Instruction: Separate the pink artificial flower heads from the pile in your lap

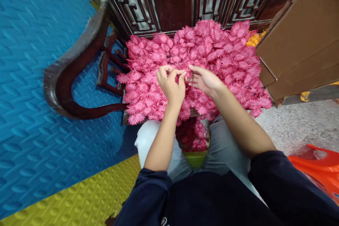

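Observation:
Many pink artificial flowers (148, 60) lie heaped on a dark wooden seat in front of me. My left hand (172, 83) is over the middle of the heap, thumb and forefinger pinched together. What sits in that pinch, if anything, blends into the pink behind it and cannot be made out. Close by on the right is my right hand (205, 79), its fingers stretched toward the left fingertips and its thumb apart from them. The fingertips of both hands nearly meet, with pink petals showing between and behind them.
A curved wooden armrest (59, 81) rises at the left, above blue matting (29, 123). Carved wooden panels (174, 0) stand behind the flowers. A cardboard box (304, 53) borders them at the right, near orange flowers (254, 39). An orange plastic bag (317, 166) lies lower right.

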{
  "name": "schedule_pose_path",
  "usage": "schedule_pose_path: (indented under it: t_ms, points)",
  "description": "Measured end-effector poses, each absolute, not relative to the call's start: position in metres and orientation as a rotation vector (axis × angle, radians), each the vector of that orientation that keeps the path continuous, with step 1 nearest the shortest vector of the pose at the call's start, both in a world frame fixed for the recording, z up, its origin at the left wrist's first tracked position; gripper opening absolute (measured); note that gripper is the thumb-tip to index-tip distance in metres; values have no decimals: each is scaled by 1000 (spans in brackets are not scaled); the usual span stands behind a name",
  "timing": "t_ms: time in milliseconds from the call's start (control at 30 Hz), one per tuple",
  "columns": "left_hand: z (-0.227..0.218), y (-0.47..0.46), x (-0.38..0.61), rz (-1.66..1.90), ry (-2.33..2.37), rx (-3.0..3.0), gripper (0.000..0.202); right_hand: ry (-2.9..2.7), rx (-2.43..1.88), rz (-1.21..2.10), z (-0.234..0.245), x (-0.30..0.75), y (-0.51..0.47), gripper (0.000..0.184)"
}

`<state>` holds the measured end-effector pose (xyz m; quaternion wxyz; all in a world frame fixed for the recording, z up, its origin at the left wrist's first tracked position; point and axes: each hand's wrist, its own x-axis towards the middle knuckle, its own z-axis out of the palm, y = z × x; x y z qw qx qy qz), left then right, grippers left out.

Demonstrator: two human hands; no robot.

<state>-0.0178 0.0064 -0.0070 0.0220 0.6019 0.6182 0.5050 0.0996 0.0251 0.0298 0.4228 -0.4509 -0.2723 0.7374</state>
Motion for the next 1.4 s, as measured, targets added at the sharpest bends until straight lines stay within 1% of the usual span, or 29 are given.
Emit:
schedule_pose_path:
  t_ms: [100, 200, 300, 367, 400, 500, 567, 633, 733, 900, 1067, 1133, 1233, 1300, 1400]
  points:
    - [-6, 5, -10, 1637, 1818, 1800, 20, -527, -1189, 1889, 32, 100, 27, 23]
    - [-3, 3, -10, 1757, 1730, 1696, 23, -426, -1261, 1807, 33, 100, 29, 24]
    - [1, 6, -23, 1909, 1838, 1464, 22, -423, -1345, 1650, 32, 99, 30, 19]
    - [3, 9, -37, 1934, 1983, 1377, 15, -520, -1370, 1566, 29, 98, 31, 18]
    - [4, 11, -43, 1904, 2059, 1383, 11, -595, -1374, 1524, 27, 97, 31, 19]
    - [4, 12, -53, 1764, 2191, 1506, 15, -829, -1387, 1393, 22, 95, 29, 31]
    - [3, 11, -50, 1647, 2083, 1695, 14, -974, -1349, 1339, 19, 94, 27, 38]
    - [0, 9, -44, 1478, 1830, 1910, 13, -1089, -1272, 1315, 18, 93, 25, 40]
    - [-5, 9, -37, 1335, 1607, 2015, 11, -1120, -1234, 1335, 20, 92, 22, 40]
    - [-7, 11, -37, 1387, 1753, 1994, 3, -1014, -1307, 1433, 28, 91, 19, 33]
    - [-8, 12, -32, 1383, 1818, 2001, 7, -837, -1327, 1549, 30, 92, 20, 20]
    - [-9, 13, -27, 1406, 1800, 1969, 8, -762, -1324, 1597, 29, 94, 22, 18]
    - [-11, 15, -21, 1498, 1713, 1876, 14, -597, -1337, 1691, 30, 98, 27, 21]
    - [-10, 16, -22, 1626, 1712, 1727, 18, -483, -1339, 1730, 31, 101, 30, 23]
    - [-9, 21, -34, 1844, 1871, 1392, 22, -405, -1358, 1648, 30, 106, 34, 24]
